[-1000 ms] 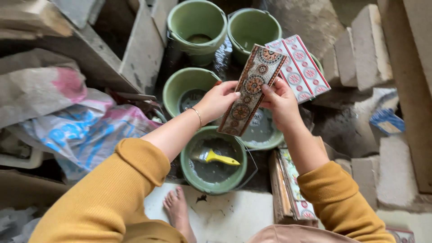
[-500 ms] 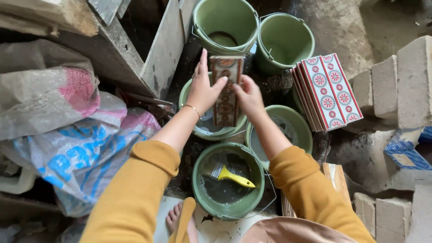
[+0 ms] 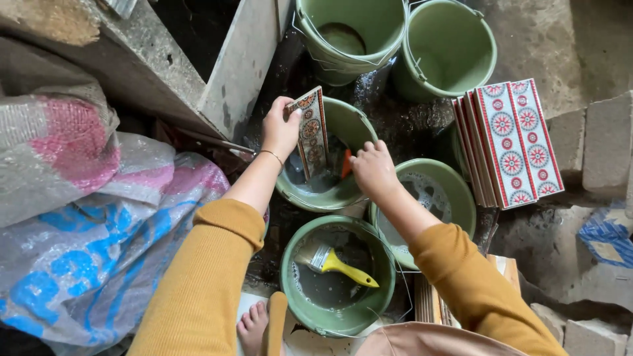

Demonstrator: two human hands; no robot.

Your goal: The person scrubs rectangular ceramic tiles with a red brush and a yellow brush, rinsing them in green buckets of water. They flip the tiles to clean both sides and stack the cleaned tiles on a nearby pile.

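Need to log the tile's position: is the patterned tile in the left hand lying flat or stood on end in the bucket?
On end: the patterned tile, gripped by the left hand, leans steeply, lower end inside the green bucket.

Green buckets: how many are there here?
5: two at the top, one under the held tile, one right of it, one nearest with a brush. More may be hidden.

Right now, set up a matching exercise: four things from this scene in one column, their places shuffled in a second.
1. patterned tile
2. yellow-handled brush
3. stack of red-and-white tiles
4. right hand

a. lying in the nearest green bucket
b. held by the left hand, tilted into a bucket
c. standing at the right, beside the buckets
d. over the rim between two buckets

Pairs: 1-b, 2-a, 3-c, 4-d
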